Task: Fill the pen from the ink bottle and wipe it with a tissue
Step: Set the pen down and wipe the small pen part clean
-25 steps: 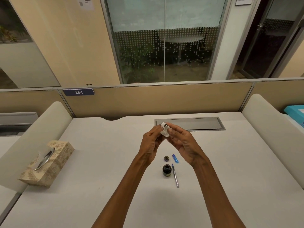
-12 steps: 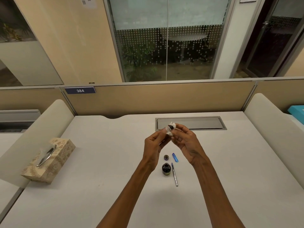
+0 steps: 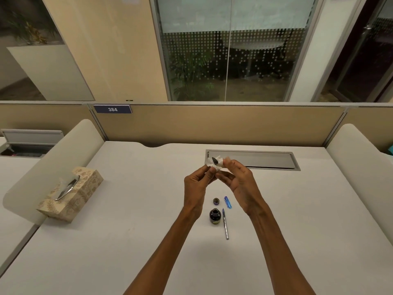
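My left hand [image 3: 197,185] and my right hand [image 3: 241,182] are raised together above the desk. Between their fingertips is a crumpled white tissue [image 3: 219,165]. A small dark pointed pen part [image 3: 214,160] pokes out of the tissue's top. My left fingers pinch below the tissue at the pen part's base, and my right fingers grip the tissue's right side. On the desk below stand the open ink bottle [image 3: 214,216] and its cap [image 3: 216,201]. A short blue pen piece [image 3: 228,202] and a silver pen barrel [image 3: 225,225] lie to the right of the bottle.
A patterned tissue box [image 3: 70,192] sits at the desk's left edge. A grey cable-tray lid [image 3: 255,160] is set into the desk behind my hands. Padded dividers [image 3: 359,167] flank both sides, and a tan partition closes off the back.
The tissue has been worked around the pen part, whose dark tip now shows out of the top. Both hands stayed together at about the same height.
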`<state>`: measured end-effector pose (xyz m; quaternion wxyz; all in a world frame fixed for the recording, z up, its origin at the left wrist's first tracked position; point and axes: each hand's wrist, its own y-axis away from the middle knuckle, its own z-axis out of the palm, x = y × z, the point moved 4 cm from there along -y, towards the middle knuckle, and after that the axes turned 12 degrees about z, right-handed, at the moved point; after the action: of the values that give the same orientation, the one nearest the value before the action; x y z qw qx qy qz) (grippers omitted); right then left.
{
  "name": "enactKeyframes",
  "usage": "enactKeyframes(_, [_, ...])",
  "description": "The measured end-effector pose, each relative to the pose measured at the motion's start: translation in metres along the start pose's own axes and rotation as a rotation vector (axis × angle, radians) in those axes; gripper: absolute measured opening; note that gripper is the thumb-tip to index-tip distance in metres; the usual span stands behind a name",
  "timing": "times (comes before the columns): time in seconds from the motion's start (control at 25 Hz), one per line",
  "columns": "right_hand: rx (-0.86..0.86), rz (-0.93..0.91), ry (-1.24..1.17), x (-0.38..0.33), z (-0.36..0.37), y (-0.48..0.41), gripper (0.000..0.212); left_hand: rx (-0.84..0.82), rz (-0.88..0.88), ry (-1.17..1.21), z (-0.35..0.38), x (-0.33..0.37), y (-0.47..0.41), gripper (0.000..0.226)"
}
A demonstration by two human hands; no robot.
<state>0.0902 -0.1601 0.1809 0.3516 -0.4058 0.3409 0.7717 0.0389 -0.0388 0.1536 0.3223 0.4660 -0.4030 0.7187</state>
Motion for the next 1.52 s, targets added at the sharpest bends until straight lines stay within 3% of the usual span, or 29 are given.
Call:
enactKeyframes(0.32, [-0.041, 0.156, -0.105, 0.012, -0.006, -0.012, 0.011, 0.009, 0.056, -0.196, -0.005, -0.007, 0.002, 0.028])
enactKeyframes(0.52, [-0.101, 0.184, -0.067, 0.019, -0.002, -0.018, 0.036, 0.13, 0.103, -0.214, -0.018, -0.005, 0.008, 0.031])
enactKeyframes(0.68, [-0.093, 0.197, 0.122, 0.029, 0.006, -0.023, 0.027, 0.012, 0.171, -0.377, -0.038, 0.002, 0.009, 0.029])
enactKeyframes(1.04, [-0.134, 0.318, -0.01, 0.061, 0.08, -0.011, 0.012, -0.069, 0.223, -0.43, -0.11, 0.041, 0.03, 0.038])
enactKeyframes(1.28, [-0.235, 0.376, 0.204, 0.107, 0.156, 0.012, 0.011, 0.117, 0.342, -0.53, -0.198, 0.068, 0.068, 0.022])
enactKeyframes(1.4, [-0.351, 0.408, 0.271, 0.126, 0.198, 0.02, 0.022, 0.237, 0.387, -0.589, -0.242, 0.082, 0.086, 0.016])
enactKeyframes(1.52, [-0.415, 0.454, 0.267, 0.143, 0.238, 0.024, 0.032, 0.258, 0.412, -0.627, -0.279, 0.095, 0.101, 0.018])
